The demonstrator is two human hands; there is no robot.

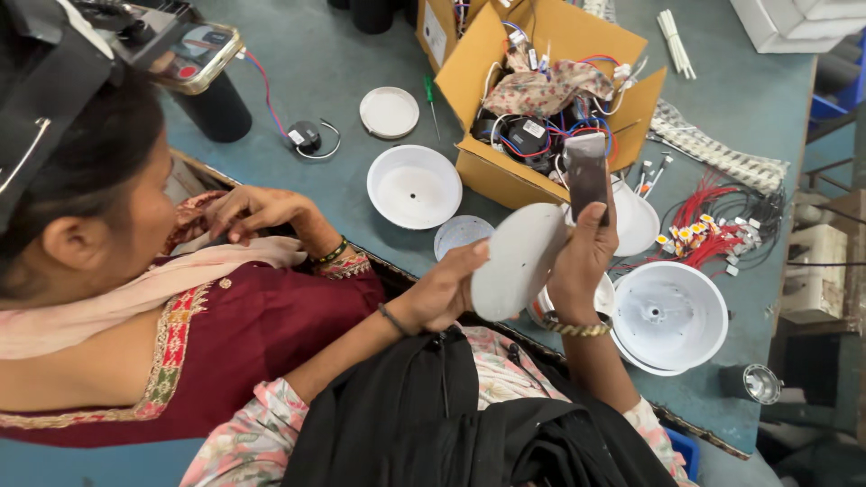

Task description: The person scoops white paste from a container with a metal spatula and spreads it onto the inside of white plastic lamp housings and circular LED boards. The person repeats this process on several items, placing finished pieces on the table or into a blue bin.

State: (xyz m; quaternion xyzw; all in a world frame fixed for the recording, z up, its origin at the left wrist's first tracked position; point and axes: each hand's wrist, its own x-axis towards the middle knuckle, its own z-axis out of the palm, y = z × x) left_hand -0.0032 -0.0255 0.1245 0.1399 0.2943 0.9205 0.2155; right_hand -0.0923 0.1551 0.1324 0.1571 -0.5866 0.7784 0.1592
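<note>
Two hands, left fingers (pixel 469 266) clamped on white disc (pixel 519 260), right fingers (pixel 603 225) gripping phone (pixel 586 173)

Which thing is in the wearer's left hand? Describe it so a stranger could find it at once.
Start at the open cardboard box full of wires on the blue-green table. Just below it, the left hand holds a flat white round plastic disc tilted on edge. Unlike the white bowl-shaped housings resting on the table, it is flat and lifted.

We had one head-worn view, looking steeply down from close above the desk (pixel 343 72), a co-worker (pixel 135 271) crowding its left side.
</note>
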